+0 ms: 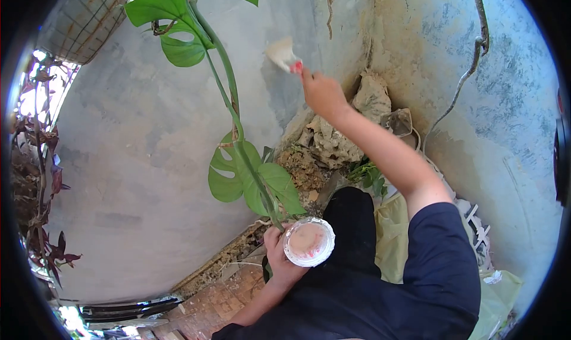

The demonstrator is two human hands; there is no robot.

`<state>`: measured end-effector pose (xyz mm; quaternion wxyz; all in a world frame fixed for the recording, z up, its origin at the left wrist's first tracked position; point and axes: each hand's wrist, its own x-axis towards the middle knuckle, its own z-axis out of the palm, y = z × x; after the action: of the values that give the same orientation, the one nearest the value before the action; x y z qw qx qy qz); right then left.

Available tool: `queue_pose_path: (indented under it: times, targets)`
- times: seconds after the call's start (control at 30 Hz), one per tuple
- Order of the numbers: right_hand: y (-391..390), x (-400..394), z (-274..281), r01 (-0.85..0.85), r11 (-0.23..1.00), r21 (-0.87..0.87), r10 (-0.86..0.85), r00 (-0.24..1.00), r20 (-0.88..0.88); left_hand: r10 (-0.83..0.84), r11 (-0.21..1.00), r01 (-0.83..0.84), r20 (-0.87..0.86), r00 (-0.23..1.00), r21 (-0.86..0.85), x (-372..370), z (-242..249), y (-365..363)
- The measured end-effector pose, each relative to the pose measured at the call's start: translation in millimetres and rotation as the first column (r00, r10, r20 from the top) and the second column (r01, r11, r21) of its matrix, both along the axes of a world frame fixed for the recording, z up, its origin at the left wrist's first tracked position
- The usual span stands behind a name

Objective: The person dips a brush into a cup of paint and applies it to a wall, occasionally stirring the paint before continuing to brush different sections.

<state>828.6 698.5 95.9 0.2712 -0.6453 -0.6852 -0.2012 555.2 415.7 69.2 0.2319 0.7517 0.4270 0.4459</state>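
Note:
My right hand (324,95) is closed around the red handle of a paintbrush (281,53), arm stretched forward. The brush's wide pale bristles point up and left and overlap the grey wall (131,156) in this view. Down by my lap, my left hand (279,257) grips a round paint tub (309,241) from its left side. Whitish paint coats the tub's rim, and pale pinkish paint with red streaks shows inside. A green split-leaf plant stem (229,84) rises along the wall just beyond the left hand.
Rough rocks (333,141) fill the corner ahead. A bluish, stained wall (476,102) with a hanging root (473,60) stands at the right. A wire basket (83,22) hangs upper left. Yellowish plastic sheeting (392,236) lies beside my knee, above brick flooring (220,295) further left.

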Motion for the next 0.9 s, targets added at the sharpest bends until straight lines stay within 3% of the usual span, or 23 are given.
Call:
queue_pose_path:
  times: [0.1, 0.17, 0.27, 0.37, 0.47, 0.53, 0.6, 0.7, 0.8, 0.9]
  targets:
    - [-27.1, -4.4, -19.8, 0.011, 0.929, -0.369, -0.012, 1.0, -0.001, 0.001, 1.0, 0.0, -0.05, 0.999, 0.01, -2.6, -4.1, -0.3]
    - [-40.7, -1.6, -20.9, 0.013, 0.886, -0.464, -0.009, 1.0, 0.009, -0.018, 1.0, 0.018, -0.052, 0.999, 0.009, -5.5, -11.2, -0.1]
    - [-63.8, 3.9, 23.0, 0.021, 0.739, -0.673, -0.11, 0.99, -0.09, -0.025, 1.0, 0.026, -0.05, 0.998, 0.004, -5.0, -10.1, -1.1]
    - [-90.9, 17.7, 73.5, -0.037, 0.659, -0.751, -0.004, 0.999, -0.054, -0.013, 1.0, 0.014, -0.054, 0.998, 0.026, -5.4, -11.9, 1.7]
    - [-131.0, 25.5, 137.0, -0.057, 0.611, -0.79, 0.128, 0.991, 0.028, -0.008, 1.0, 0.01, -0.052, 0.999, 0.03, -7.0, -14.0, 2.4]
    - [-160.2, 25.8, 181.1, -0.009, 0.566, -0.824, 0.116, 0.991, 0.069, -0.009, 1.0, 0.01, -0.068, 0.998, 0.024, -6.5, -12.7, 4.0]
    - [-194.4, 26.2, 216.2, 0.0, 0.668, -0.744, 0.142, 0.982, 0.127, -0.02, 0.999, 0.021, -0.036, 0.999, 0.036, -5.9, -10.5, 5.3]
    - [-234.2, 15.3, 262.7, -0.092, 0.726, -0.682, 0.229, 0.967, 0.113, -0.028, 0.996, 0.028, -0.007, 1.0, 0.08, -5.7, -26.8, 14.1]
    - [-260.6, 2.6, 271.8, -0.257, 0.766, -0.589, 0.34, 0.94, 0.033, -0.045, 0.995, 0.044, 0.007, 0.999, 0.093, -3.7, -34.2, 16.5]
    - [-272.7, -16.7, 262.0, -0.393, 0.687, -0.611, 0.413, 0.903, -0.117, -0.057, 0.997, 0.059, -0.027, 0.998, 0.054, -3.6, -24.5, 14.7]
